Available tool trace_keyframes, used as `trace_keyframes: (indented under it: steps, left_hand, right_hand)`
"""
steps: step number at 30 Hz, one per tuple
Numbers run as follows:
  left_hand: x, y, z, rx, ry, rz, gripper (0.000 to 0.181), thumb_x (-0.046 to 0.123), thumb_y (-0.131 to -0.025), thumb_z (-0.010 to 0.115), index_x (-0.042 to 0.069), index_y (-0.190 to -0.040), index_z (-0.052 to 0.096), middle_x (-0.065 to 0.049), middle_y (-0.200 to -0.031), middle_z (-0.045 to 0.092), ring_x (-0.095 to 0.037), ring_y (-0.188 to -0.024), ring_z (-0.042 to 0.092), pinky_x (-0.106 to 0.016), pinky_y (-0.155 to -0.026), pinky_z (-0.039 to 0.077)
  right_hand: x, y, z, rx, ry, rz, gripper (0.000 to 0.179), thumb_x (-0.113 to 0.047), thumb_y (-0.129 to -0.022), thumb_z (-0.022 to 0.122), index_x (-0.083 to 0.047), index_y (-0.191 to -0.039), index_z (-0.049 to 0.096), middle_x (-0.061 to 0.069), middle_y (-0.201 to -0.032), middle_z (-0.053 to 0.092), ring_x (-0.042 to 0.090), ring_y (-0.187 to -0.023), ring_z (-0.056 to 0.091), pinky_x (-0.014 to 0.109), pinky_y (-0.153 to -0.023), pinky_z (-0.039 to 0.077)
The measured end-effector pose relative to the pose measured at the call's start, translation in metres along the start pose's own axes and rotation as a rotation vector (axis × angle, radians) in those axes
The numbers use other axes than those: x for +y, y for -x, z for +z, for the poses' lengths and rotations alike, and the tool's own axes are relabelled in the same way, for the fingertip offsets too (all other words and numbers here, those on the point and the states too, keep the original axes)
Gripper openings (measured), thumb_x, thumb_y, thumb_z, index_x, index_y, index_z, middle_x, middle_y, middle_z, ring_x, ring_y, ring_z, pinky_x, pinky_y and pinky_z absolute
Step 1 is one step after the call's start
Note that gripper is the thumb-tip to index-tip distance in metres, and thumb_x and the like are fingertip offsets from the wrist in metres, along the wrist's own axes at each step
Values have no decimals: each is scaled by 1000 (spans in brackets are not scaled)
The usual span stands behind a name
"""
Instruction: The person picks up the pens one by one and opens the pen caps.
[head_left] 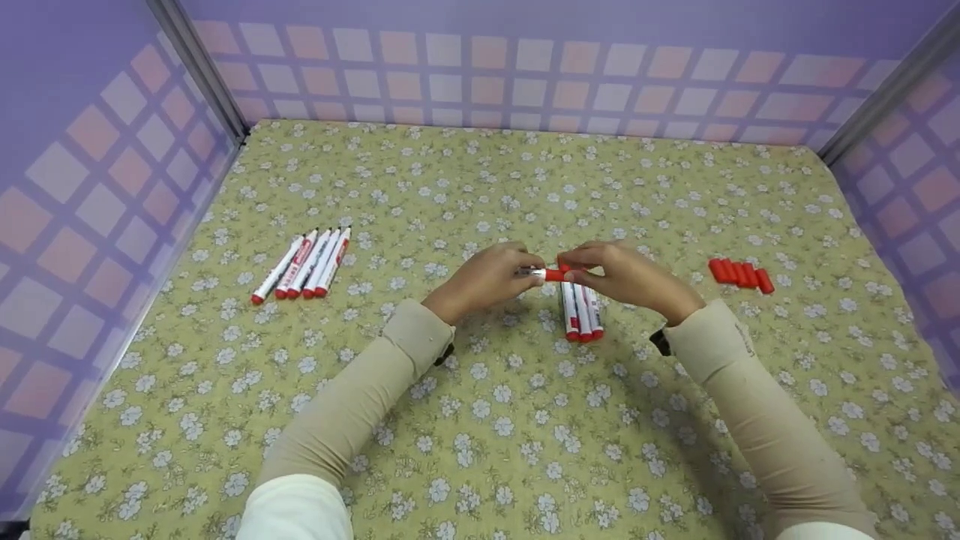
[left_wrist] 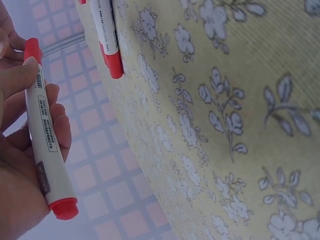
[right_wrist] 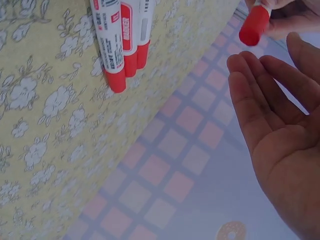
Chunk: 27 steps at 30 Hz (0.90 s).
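Observation:
My left hand (head_left: 486, 279) grips a white marker (left_wrist: 46, 135) with a red cap (head_left: 556, 275), the thumb lying along the barrel near the cap. In the left wrist view the marker's red end plug (left_wrist: 65, 208) points toward the camera. My right hand (right_wrist: 285, 120) is at the cap end, its fingers extended and loosely spread; in the right wrist view they stand just short of the cap. Below the hands, 3 white markers (head_left: 581, 311) lie side by side on the cloth, red ends toward me. Their far ends are partly hidden by my right hand.
Several uncapped markers (head_left: 307, 262) with dark tips lie in a slanted row on the left. Several loose red caps (head_left: 740, 275) sit in a row on the right. A flowered cloth (head_left: 480, 420) covers the table, and checked panels (head_left: 442, 75) wall its back and sides.

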<state>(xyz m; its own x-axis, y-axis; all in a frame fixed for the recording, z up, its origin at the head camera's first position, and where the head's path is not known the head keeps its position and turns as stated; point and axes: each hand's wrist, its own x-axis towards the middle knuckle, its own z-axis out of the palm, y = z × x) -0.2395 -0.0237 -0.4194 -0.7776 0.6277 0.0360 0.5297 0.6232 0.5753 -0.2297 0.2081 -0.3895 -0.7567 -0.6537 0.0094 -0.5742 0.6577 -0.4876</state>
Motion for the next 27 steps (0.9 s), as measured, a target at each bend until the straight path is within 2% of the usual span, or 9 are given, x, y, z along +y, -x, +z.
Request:
trace_keyframes:
  steps: [5, 11, 15, 20, 24, 27]
  left_hand:
    - [3, 1, -1, 5, -32, 31, 33, 32, -97, 56, 15, -124, 66, -4, -108, 60, -15, -87, 56, -32, -76, 48]
    - [5, 2, -1, 28, -85, 71, 31, 29, -97, 57, 14, -122, 66, -5, -106, 59, -16, -87, 55, -33, -76, 48]
    - [6, 2, -2, 39, -118, 108, 29, 28, -97, 57, 12, -119, 67, -5, -106, 60, -16, -88, 58, -32, -77, 49]
    - [6, 2, -4, 36, -130, 144, 28, 26, -98, 56, 11, -118, 68, -5, -108, 62, -16, -90, 60, -30, -78, 50]
    - [6, 4, -3, 31, -127, 164, 29, 24, -98, 56, 10, -121, 68, -5, -105, 62, -15, -87, 60, -30, -76, 51]
    - [6, 4, -2, 35, -133, 173, 30, 24, -98, 55, 10, -123, 66, -6, -104, 61, -15, -85, 59, -30, -74, 50]
  right_hand:
    - [-6, -7, 6, -26, 23, -11, 35, -21, -98, 55, -3, -127, 62, 16, -123, 64, 27, -105, 66, 41, -85, 54]
    - [-13, -11, 10, -42, 18, 0, 28, -18, -98, 55, -3, -118, 67, 11, -102, 69, 21, -84, 67, 36, -73, 54]
    - [-17, -13, 13, -42, 35, 11, 26, -14, -98, 55, -1, -116, 68, 13, -99, 68, 20, -77, 65, 33, -68, 52]
    - [-21, -13, 17, -8, 133, -44, 26, -11, -98, 53, 1, -116, 68, 14, -94, 66, 16, -70, 62, 29, -65, 52]
    - [-24, -12, 19, 30, 224, -95, 23, -9, -97, 55, 0, -112, 69, 12, -83, 65, 14, -63, 60, 27, -61, 52]
    - [-25, -12, 21, 53, 258, -110, 22, -8, -96, 56, -1, -112, 70, 13, -83, 67, 14, -63, 62, 27, -61, 54]
